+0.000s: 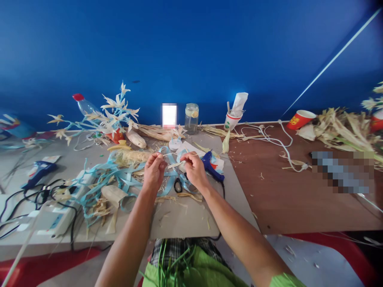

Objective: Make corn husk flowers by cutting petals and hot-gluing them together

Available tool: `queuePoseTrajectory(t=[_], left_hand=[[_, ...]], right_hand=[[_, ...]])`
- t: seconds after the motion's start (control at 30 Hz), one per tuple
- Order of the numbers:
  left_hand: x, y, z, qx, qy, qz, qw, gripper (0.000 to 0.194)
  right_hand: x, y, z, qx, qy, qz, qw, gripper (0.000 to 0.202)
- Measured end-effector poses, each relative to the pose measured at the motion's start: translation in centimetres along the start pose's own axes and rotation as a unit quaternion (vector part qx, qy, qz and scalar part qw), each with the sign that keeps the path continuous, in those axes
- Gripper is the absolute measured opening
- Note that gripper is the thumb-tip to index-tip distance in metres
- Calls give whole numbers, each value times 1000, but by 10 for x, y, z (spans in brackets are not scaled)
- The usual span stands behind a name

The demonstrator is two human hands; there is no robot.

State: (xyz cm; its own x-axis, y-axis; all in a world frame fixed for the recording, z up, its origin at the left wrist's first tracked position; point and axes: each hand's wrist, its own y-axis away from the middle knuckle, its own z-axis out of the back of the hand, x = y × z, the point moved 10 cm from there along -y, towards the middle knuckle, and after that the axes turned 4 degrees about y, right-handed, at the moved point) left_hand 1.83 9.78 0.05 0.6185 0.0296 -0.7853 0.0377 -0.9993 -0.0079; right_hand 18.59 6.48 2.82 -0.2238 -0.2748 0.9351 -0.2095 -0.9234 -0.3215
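My left hand is closed in a pinch over the middle of the table. It grips one end of a thin pale strip that arches across to my right hand. The fingers of my right hand are closed on the strip's other end, and a small pale husk piece points out from under them. Below the hands lie black-handled scissors among light blue ribbon. A blue glue gun rests just right of my right hand. Small details at the fingertips are blurred.
Left are tangled blue ribbon, a second glue gun, a power strip and black cables. Behind stand husk flowers, a glass jar and a paper cup. A white cord and dried husks lie right.
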Motion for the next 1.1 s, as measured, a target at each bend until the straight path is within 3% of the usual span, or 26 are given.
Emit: queuePoseTrajectory(t=[0.07,0.2,0.3,0.43,0.6,0.73,0.97,1.1], left_hand=[[-1,-2,3,-6,1,-6,1000,21],[2,-4,6,-9,10,-2,1000,22],[2,-5,9,-14,23,-4,1000,23],[4,-7,10,-9,37,0,999,21],[7,-8,10,-1,64,9,998,20],[9,-7,7,11,82,22,996,21],[11,-6,6,20,88,35,995,21],[12,-7,9,0,91,37,995,22]], right_hand=[[7,1,-3,18,38,33,999,19],[-4,3,-18,110,146,-23,983,16],[-12,9,-25,187,313,-53,930,30],[-6,20,-34,259,454,-31,852,27],[15,34,-36,275,547,30,790,23],[17,37,-29,257,601,49,755,27],[7,33,-30,273,601,35,750,29],[20,27,-22,231,596,51,767,30]])
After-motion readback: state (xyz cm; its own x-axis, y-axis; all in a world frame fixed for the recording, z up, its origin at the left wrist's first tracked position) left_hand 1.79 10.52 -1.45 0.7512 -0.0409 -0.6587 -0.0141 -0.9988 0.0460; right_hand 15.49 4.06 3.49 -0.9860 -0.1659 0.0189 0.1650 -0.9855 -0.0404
